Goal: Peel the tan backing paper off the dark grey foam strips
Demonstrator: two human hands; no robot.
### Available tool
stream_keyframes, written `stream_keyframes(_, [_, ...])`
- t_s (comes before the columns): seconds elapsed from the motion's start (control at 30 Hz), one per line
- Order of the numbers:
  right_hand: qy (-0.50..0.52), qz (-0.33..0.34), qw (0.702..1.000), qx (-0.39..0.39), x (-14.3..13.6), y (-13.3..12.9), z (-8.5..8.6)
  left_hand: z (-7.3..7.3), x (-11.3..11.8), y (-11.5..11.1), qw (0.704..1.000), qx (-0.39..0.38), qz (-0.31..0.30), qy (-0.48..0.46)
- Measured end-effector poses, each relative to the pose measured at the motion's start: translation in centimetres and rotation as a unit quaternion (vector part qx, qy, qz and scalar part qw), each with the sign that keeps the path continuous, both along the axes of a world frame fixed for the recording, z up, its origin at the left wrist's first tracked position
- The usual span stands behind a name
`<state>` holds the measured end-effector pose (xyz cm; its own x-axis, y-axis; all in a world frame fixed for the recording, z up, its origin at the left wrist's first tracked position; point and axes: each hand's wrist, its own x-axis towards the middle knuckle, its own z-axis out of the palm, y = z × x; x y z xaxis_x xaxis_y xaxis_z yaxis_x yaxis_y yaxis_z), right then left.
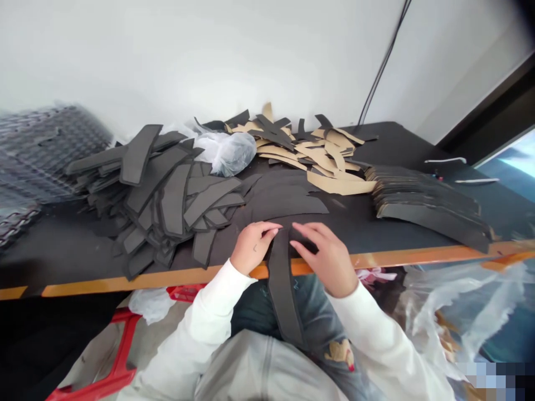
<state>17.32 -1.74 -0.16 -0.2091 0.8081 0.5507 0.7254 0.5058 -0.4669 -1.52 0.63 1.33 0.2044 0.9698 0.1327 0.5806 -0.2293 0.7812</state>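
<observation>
A dark grey curved foam strip [285, 295] lies across the table's front edge, its lower end reaching over my lap. At its upper left corner, the thumb and forefinger of my left hand [253, 245] are closed on the edge. My right hand [332, 259] is at the upper right corner, thumb and forefinger apart, fingertips close to the strip. Just beyond my fingers are flat, overlapping dark pieces [284, 197]. A large loose heap of similar grey strips [171, 195] lies to the left of my left hand.
Tan and black cut pieces [330, 153] lie scattered at the back, beside a clear plastic bag [229, 151]. A neat stack of dark curved pieces [426, 203] stands right. Metal mesh [50, 150] is at far left. Below are a red stool [121, 345] and plastic sheeting [455, 312].
</observation>
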Motion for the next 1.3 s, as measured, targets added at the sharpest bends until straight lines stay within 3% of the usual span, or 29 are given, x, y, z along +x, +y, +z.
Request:
stream_keyframes(0.07, [-0.026, -0.03, 0.999, 0.017, -0.4, 1.1, 0.0, 0.0, -0.3, -0.2, 0.999, -0.017, -0.003, -0.028])
stream_keyframes(0.17, [-0.037, -0.026, 0.999, 0.022, -1.4, 1.7, 0.0, 0.3, -0.7, -0.5, 0.998, -0.038, -0.006, -0.059])
stream_keyframes(0.4, [0.034, -0.003, 0.999, 0.031, -2.4, 1.1, 0.0, 1.0, -1.7, -0.7, 0.992, -0.084, -0.011, -0.088])
stream_keyframes(0.53, [0.051, -0.011, 0.999, 0.011, -2.6, 1.0, 0.4, 1.4, -2.1, -0.3, 0.99, -0.113, -0.037, -0.08])
stream_keyframes(0.63, [0.023, -0.026, 0.999, 0.04, -2.9, 0.9, 0.6, 1.5, -2.3, 0.3, 0.989, -0.124, -0.048, -0.061])
stream_keyframes(0.73, [-0.001, 0.011, 0.998, 0.068, -2.8, 0.2, 0.8, 1.4, -2.6, 0.6, 0.992, -0.117, -0.042, -0.036])
stream_keyframes(0.93, [0.066, 0.17, 0.976, 0.116, -1.9, -2.5, 2.2, 0.8, -3.1, 0.8, 0.996, -0.032, 0.054, 0.06])
stream_keyframes(1.0, [0.08, 0.163, 0.978, 0.103, -1.7, -2.6, 2.6, 0.6, -3.1, 0.9, 0.994, -0.007, 0.063, 0.087])
stream_keyframes(1.1, [0.104, 0.107, 0.989, 0.022, -1.9, -1.1, 2.6, 0.9, -2.7, 0.3, 0.992, 0.037, 0.053, 0.107])
stream_keyframes(1.23, [0.146, 0.087, 0.98, -0.099, -2.5, 1.9, 1.7, 1.3, -2.1, -3.0, 0.971, 0.181, 0.121, 0.099])
stream_keyframes(1.3, [0.137, 0.095, 0.976, -0.14, -2.7, 2.9, 1.3, 1.1, -1.8, -5.1, 0.966, 0.205, 0.119, 0.103])
